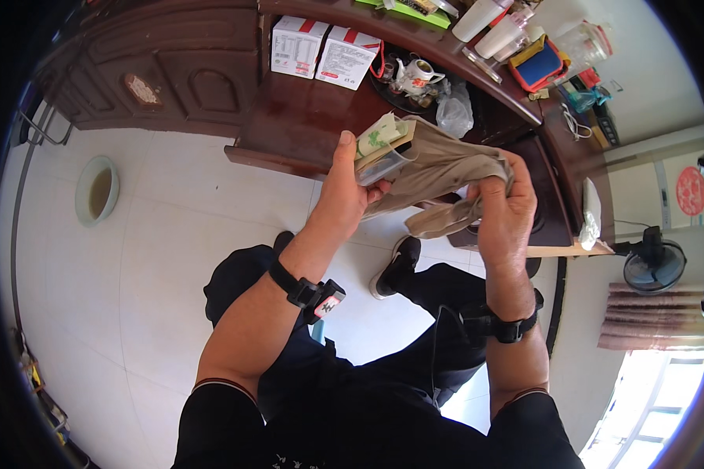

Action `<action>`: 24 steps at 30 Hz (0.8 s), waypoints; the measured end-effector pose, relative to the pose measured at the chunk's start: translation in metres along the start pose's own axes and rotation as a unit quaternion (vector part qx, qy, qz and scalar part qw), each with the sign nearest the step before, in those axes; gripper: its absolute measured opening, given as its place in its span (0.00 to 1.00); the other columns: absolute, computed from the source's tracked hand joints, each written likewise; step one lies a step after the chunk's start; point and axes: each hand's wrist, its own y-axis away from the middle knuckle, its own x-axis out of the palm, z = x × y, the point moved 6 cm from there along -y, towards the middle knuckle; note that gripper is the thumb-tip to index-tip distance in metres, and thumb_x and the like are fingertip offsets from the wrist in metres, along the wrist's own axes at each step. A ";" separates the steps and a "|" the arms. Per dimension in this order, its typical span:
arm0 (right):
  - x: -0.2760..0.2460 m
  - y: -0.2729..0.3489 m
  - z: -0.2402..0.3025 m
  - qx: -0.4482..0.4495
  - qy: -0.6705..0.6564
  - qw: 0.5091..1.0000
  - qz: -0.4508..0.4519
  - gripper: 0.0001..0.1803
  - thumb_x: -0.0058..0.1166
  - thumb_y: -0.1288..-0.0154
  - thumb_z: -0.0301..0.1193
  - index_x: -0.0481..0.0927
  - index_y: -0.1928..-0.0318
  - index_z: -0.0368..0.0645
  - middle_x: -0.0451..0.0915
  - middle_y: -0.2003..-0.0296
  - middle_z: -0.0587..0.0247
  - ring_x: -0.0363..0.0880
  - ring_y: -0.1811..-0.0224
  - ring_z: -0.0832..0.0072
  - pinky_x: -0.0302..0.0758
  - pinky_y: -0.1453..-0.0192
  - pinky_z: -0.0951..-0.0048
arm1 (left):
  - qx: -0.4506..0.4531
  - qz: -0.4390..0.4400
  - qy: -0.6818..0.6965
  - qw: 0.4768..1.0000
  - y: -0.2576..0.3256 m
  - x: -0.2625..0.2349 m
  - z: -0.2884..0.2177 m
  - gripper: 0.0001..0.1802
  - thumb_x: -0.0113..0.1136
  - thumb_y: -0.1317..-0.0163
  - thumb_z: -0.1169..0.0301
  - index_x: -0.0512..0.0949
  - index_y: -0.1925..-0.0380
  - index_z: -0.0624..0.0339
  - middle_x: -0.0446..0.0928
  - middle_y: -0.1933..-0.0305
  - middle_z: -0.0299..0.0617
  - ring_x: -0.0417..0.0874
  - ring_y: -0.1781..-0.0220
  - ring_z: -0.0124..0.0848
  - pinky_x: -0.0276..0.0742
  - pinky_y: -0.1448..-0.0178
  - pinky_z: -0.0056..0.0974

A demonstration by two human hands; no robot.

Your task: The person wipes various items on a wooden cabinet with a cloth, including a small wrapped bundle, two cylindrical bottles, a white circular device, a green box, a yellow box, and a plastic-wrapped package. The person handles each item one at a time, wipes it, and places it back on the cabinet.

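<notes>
My left hand (340,191) is closed around a clear container (379,166), thumb up along its side. Out of the container's top sticks a pale packet with green print (375,139), with something tan and flat beside it. A brown-grey cloth (446,168) stretches from behind the container across to my right hand (504,211). The fingers of that hand are wrapped in the cloth's folds, and a loose part of it hangs below between the two hands. Whether my left fingers also pinch the cloth is hidden behind the container.
Ahead, a dark wooden cabinet shelf (281,117) bears two white boxes (321,55), a teapot (417,76) on a dark tray, and a plastic bag (454,113). Bottles (501,35) crowd the upper ledge. On the floor at left stands a pale bowl (86,191); a fan (655,262) is at right.
</notes>
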 end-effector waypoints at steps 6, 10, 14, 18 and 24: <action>0.008 0.001 0.004 -0.020 -0.047 0.999 0.002 0.10 0.54 0.15 0.25 0.79 0.40 0.37 0.87 0.51 0.66 0.84 0.52 0.84 0.83 0.49 0.78 | -0.104 0.180 0.128 0.970 0.005 0.028 0.014 0.41 0.34 0.17 0.32 0.82 0.39 0.54 0.87 0.49 0.38 0.83 0.62 0.26 0.77 0.63 0.32; 0.042 0.014 0.001 -0.030 -0.052 0.997 0.052 0.16 0.53 0.13 0.30 0.78 0.34 0.36 0.85 0.47 0.65 0.81 0.45 0.81 0.79 0.39 0.76 | -0.181 0.170 0.110 0.963 0.020 0.039 0.026 0.40 0.34 0.16 0.34 0.80 0.35 0.55 0.87 0.47 0.41 0.88 0.55 0.29 0.82 0.61 0.34; 0.049 0.019 -0.010 0.000 -0.066 0.995 0.079 0.19 0.50 0.11 0.37 0.79 0.34 0.35 0.85 0.47 0.65 0.80 0.46 0.82 0.78 0.38 0.76 | -0.168 0.168 0.066 0.969 0.025 0.034 0.022 0.37 0.35 0.16 0.36 0.78 0.32 0.54 0.86 0.42 0.42 0.90 0.48 0.32 0.88 0.50 0.36; 0.043 0.010 -0.027 0.086 -0.114 0.984 0.107 0.20 0.48 0.10 0.39 0.81 0.36 0.36 0.87 0.48 0.65 0.82 0.45 0.82 0.79 0.39 0.75 | -0.187 0.171 0.066 0.965 0.024 0.029 0.031 0.37 0.34 0.16 0.37 0.79 0.33 0.53 0.86 0.43 0.41 0.89 0.49 0.31 0.86 0.55 0.36; 0.026 0.004 -0.019 0.135 -0.226 0.958 0.112 0.22 0.45 0.11 0.37 0.78 0.34 0.31 0.85 0.40 0.50 0.86 0.37 0.64 0.80 0.28 0.62 | -0.169 0.248 0.102 0.948 0.018 0.032 0.032 0.36 0.34 0.15 0.37 0.80 0.35 0.52 0.87 0.45 0.40 0.88 0.51 0.31 0.83 0.56 0.36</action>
